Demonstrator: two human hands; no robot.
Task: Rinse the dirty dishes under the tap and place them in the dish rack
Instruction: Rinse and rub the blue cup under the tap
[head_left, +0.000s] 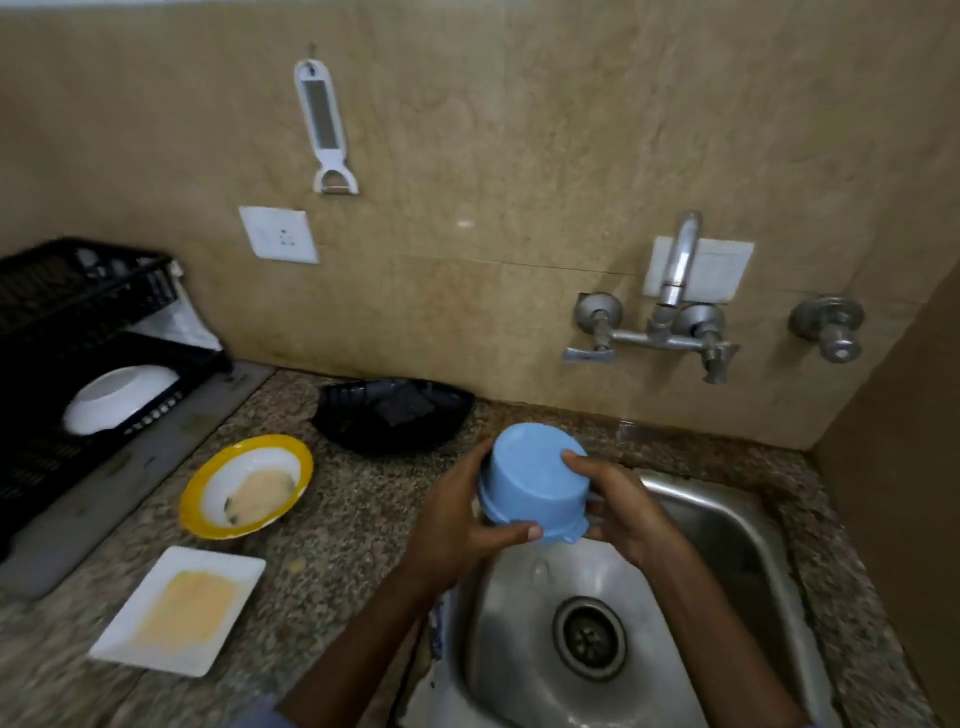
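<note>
Two forearms reach up from the bottom edge of the frame over the steel sink (737, 525), whose drain (589, 636) sits at lower centre. Mid-frame, both hands hold a blue bowl (535, 480) above the sink's back left corner, its base tipped up and away. The left hand (454, 512) wraps the bowl's left side, thumb curled along the rim. The right hand (626, 514) clamps the right side, fingertips pressed to the wall. The tap (675, 270) hangs at upper right. On the counter (343, 525) at lower left sit a yellow-rimmed bowl (247, 486) and a square white plate (179, 608), both smeared. The black dish rack (52, 312) at the left edge holds a white bowl (122, 397).
</note>
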